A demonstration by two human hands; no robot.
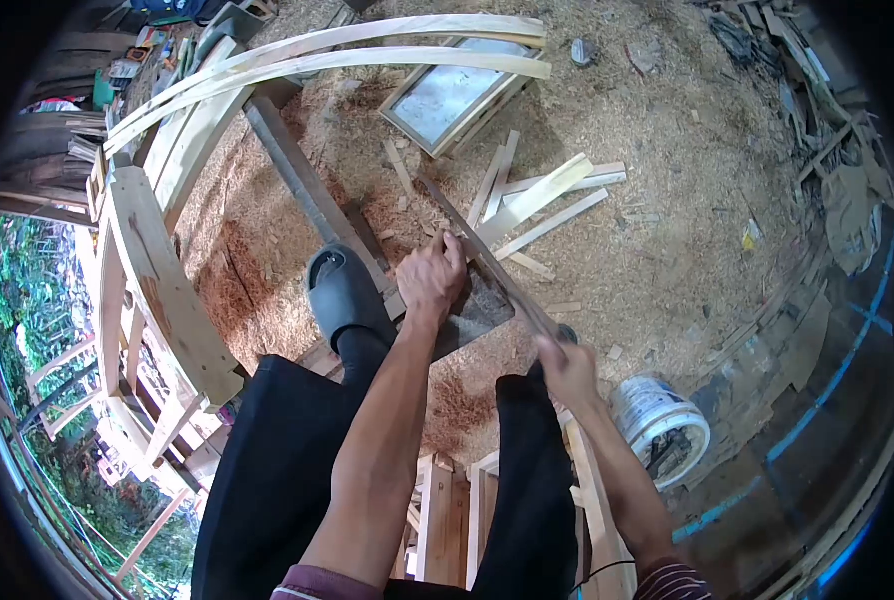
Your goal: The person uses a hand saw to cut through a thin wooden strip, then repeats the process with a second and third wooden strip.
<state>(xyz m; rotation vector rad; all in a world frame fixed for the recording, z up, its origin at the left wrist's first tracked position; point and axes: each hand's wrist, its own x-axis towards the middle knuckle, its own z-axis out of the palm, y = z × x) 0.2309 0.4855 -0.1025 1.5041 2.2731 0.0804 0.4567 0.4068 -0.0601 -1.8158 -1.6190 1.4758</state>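
Nearest to the person, the right hand [567,368] is closed round the near end of a long, thin strip [495,268], most likely a saw blade or a slim lath; I cannot tell which from here. The strip runs diagonally away to the far left, over a dark block [477,312] on the sawdust-covered floor [667,230]. Midway along, the left hand [430,275] presses down with fingers curled over the strip, pinning it against the block. A foot in a grey slipper [342,292] rests on a long dark beam [302,180] just to the left.

The strip looks light and springy, apt to flex and whip if held only at one end, so the two-point hold suits it; its edges may be sharp. A white bucket [659,418] stands near on the right, close to the right elbow. Loose wood offcuts [547,205] lie just beyond the far tip, and a framed panel [457,92] farther still. Curved wooden rails [367,55] arch across the far left, leaving the open room mostly to the far right.
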